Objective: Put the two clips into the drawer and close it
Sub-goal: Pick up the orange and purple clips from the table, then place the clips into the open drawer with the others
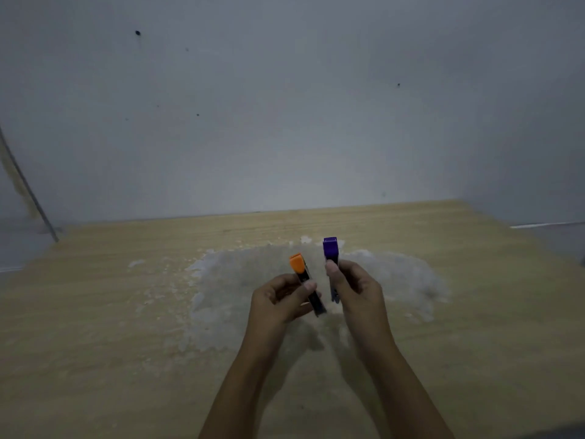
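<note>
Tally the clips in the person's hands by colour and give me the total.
Orange-tipped plastic clip with a dark body, in the left hand: 1
Purple plastic clip, in the right hand: 1
Total: 2 clips, both held above the worn wooden tabletop. No drawer is in view.
</note>
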